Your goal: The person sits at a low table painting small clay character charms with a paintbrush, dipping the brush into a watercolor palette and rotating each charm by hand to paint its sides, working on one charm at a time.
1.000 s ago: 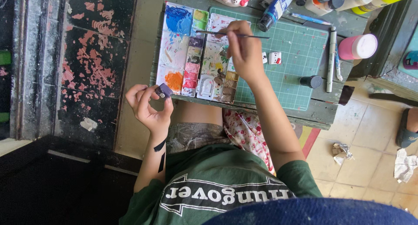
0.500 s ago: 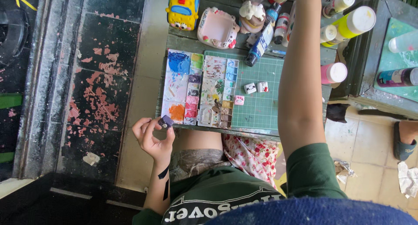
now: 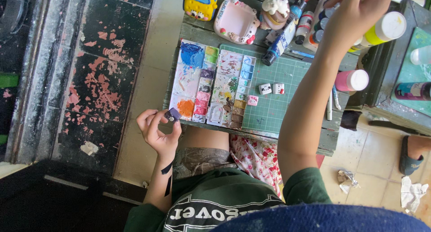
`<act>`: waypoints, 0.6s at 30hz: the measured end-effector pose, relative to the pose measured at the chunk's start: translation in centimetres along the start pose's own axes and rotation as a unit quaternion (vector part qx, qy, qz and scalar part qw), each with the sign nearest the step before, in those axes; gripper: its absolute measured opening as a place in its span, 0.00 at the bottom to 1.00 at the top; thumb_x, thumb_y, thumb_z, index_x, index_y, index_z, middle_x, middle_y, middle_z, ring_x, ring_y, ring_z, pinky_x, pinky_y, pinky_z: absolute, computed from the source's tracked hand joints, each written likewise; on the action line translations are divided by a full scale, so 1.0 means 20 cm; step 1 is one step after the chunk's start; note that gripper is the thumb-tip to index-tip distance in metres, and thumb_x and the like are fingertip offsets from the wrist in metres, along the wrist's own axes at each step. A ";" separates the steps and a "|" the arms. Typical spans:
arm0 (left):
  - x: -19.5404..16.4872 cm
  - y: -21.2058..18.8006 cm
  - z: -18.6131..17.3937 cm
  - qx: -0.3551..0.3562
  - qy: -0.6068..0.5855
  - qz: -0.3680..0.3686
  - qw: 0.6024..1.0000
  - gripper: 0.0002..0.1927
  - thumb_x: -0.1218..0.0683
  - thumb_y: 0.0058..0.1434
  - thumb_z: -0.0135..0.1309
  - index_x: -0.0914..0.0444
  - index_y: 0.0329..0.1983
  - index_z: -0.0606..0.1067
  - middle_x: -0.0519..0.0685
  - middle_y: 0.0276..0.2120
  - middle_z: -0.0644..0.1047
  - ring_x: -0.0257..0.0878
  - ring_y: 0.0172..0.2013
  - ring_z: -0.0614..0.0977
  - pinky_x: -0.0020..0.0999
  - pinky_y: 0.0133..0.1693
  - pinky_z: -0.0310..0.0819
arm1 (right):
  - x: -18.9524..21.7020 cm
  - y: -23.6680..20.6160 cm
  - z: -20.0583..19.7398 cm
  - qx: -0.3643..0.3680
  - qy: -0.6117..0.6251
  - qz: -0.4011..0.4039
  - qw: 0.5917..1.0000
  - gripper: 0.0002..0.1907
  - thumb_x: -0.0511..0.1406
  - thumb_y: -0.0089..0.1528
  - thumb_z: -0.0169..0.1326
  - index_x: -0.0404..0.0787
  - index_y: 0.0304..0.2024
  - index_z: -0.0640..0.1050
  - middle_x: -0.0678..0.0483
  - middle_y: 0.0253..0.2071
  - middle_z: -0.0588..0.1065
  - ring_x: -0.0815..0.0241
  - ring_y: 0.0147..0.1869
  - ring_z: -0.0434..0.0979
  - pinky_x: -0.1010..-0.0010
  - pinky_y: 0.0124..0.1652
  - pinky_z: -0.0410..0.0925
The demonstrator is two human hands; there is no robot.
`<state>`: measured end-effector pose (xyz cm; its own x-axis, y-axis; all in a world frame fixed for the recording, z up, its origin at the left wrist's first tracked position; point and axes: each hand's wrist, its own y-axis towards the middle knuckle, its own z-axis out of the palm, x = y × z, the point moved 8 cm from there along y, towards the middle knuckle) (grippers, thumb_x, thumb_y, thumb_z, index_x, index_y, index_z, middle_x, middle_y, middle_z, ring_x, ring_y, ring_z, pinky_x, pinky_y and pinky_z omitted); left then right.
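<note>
Holding a small dark purple block (image 3: 172, 115) between the thumb and fingertips of my left hand (image 3: 158, 131), I keep it raised just off the near edge of the table (image 3: 330, 137), above my lap. My right hand (image 3: 359, 10) reaches far across the table into a cluster of paint bottles (image 3: 314, 21); its fingers curl among the bottle tops, and I cannot tell whether they grip one or only touch them.

Just beyond my left hand lie two paint palettes (image 3: 215, 86), their wells full of blue, green, purple, pink and orange. Beside them, under my right forearm, a green cutting mat (image 3: 292, 79) carries three tiny painted pieces (image 3: 271, 89), two white and one pink. A pink bottle with a white cap (image 3: 351, 80) stands to the right of my forearm, and a yellow bottle with a white cap (image 3: 381, 32) lies just beside my right hand.

The risks, as I judge them: my right forearm stretches low over the mat, so a dip of the elbow could sweep the tiny pieces away or knock the pink bottle over. The bottles around my right hand are crowded, and pulling one out could topple its neighbours. The purple block is pinched only by fingertips with nothing but my lap and the floor beneath, so a loosened grip would drop it. If its paint is wet, my fingers could smudge it.
</note>
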<state>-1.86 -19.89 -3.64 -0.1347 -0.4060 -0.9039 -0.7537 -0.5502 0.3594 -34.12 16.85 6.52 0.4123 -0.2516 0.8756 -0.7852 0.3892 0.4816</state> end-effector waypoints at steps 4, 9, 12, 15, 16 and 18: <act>0.03 -0.01 0.02 0.015 0.009 0.008 1.000 0.21 0.56 0.58 0.66 0.65 0.54 0.77 0.50 0.54 0.69 0.37 0.39 0.74 0.36 0.48 0.73 | 0.01 -0.64 0.05 0.198 0.073 0.116 0.970 0.05 0.35 0.81 0.45 0.40 0.53 0.68 0.43 0.43 0.81 0.66 0.21 0.71 0.84 0.20 0.53; 0.07 -0.04 0.02 0.022 -0.004 -0.020 1.000 0.20 0.55 0.57 0.67 0.66 0.52 0.78 0.50 0.54 0.68 0.34 0.37 0.74 0.33 0.47 0.73 | -0.09 -1.12 0.23 0.305 0.076 0.223 0.923 0.04 0.32 0.77 0.47 0.36 0.50 0.69 0.46 0.44 0.79 0.68 0.40 0.79 0.77 0.29 0.68; 0.08 -0.05 0.03 0.027 -0.002 -0.020 0.999 0.20 0.56 0.58 0.67 0.66 0.52 0.78 0.50 0.54 0.68 0.34 0.38 0.74 0.32 0.47 0.73 | -0.15 -1.19 0.24 0.320 0.015 0.237 0.917 0.04 0.31 0.74 0.49 0.35 0.47 0.69 0.47 0.42 0.80 0.70 0.35 0.77 0.79 0.27 0.67; 0.08 -0.08 0.03 0.030 -0.011 -0.021 0.999 0.20 0.56 0.58 0.66 0.66 0.53 0.78 0.50 0.54 0.67 0.34 0.38 0.74 0.32 0.47 0.73 | -0.18 -1.21 0.23 0.336 -0.060 0.230 0.911 0.06 0.32 0.73 0.50 0.34 0.45 0.70 0.49 0.40 0.81 0.71 0.25 0.72 0.79 0.25 0.65; 0.08 -0.08 0.03 0.032 -0.016 -0.022 0.999 0.20 0.56 0.59 0.66 0.66 0.53 0.78 0.50 0.54 0.67 0.34 0.38 0.74 0.32 0.47 0.73 | -0.17 -1.22 0.23 0.346 -0.075 0.221 0.909 0.06 0.32 0.73 0.51 0.34 0.45 0.71 0.50 0.40 0.82 0.71 0.25 0.73 0.79 0.25 0.65; 0.08 -0.08 0.04 0.028 -0.017 -0.022 0.999 0.20 0.56 0.58 0.66 0.66 0.53 0.78 0.50 0.54 0.67 0.34 0.37 0.73 0.32 0.46 0.73 | -0.16 -1.22 0.22 0.359 -0.093 0.193 0.908 0.06 0.32 0.74 0.51 0.34 0.44 0.72 0.51 0.41 0.81 0.71 0.26 0.74 0.78 0.26 0.66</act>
<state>-1.38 -19.14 -5.89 -0.1213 -0.3572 -0.9261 -0.7940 -0.5250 0.3065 -18.40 4.21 -8.12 0.0095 -0.3914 0.9202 -0.9812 -0.1812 -0.0669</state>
